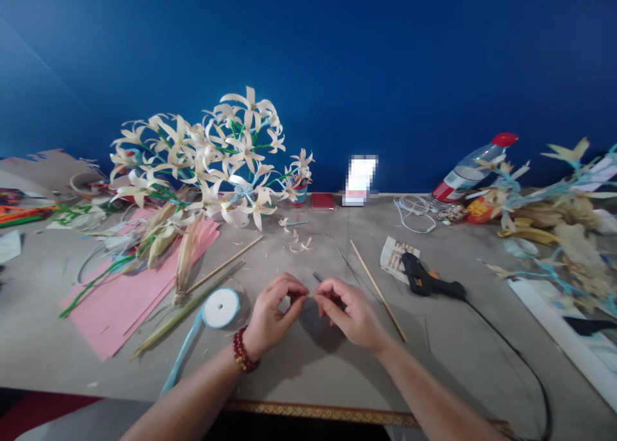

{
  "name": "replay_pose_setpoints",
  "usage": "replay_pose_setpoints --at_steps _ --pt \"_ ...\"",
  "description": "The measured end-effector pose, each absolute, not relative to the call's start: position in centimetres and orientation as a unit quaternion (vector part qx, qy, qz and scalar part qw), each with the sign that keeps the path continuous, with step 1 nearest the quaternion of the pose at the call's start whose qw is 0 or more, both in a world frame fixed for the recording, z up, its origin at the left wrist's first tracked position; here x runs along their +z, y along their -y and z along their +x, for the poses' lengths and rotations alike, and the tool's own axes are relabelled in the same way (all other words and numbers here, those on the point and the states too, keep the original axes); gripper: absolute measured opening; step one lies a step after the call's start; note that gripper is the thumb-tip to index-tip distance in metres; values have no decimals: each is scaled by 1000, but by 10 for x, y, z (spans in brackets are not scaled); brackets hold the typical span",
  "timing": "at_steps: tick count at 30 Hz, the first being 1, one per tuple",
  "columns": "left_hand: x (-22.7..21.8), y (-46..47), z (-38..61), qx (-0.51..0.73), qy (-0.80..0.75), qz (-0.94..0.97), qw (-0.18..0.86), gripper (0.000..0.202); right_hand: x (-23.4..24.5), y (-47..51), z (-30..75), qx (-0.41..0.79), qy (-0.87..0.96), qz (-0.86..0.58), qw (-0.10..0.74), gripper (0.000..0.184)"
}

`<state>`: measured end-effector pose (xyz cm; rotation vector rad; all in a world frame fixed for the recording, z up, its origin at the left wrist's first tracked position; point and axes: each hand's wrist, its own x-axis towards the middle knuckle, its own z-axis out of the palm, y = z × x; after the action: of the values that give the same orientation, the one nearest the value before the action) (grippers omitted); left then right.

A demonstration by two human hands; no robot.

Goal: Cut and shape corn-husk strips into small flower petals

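Note:
My left hand and my right hand meet over the middle of the table, each closed in a pinch. Between their fingertips is a tiny pale piece, too small to name. A dark thin tip shows just behind the right fingers; what it belongs to is hidden. Beside my left wrist lies a roll of light blue tape, its loose end running toward the table's front edge. A thin wooden stick lies to the right of my right hand.
Cream handmade flowers stand at the back left, near pink paper sheets. A black glue gun with a trailing cord lies right. Behind it, a bottle leans. Pale scraps lie mid-table.

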<state>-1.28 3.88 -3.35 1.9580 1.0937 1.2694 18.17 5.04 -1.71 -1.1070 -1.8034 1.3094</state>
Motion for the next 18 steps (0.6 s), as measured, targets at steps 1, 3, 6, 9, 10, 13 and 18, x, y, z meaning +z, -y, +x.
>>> replay_pose_setpoints --at_steps 1,3,6,9,10,13,18 --pt "-34 -39 -13 474 -409 730 274 8 -17 -51 182 501 683 -423 323 24" --pt "-35 -39 -15 476 -414 729 265 9 -19 -51 182 508 675 -423 328 24" --pt "-35 -39 -16 475 -420 728 260 12 -23 -51 183 521 664 -424 330 24" --pt "-34 -39 -17 472 -415 730 269 14 -24 -51 183 524 662 -423 330 23" --pt "-33 -38 -17 472 -410 731 273 14 -23 -51 183 522 664 -422 329 23" --pt "-31 -38 -17 481 -400 731 273 12 -20 -51 183 507 677 -420 329 20" --pt "-30 -38 -16 492 -407 723 266 11 -16 -51 183 485 687 -422 339 16"
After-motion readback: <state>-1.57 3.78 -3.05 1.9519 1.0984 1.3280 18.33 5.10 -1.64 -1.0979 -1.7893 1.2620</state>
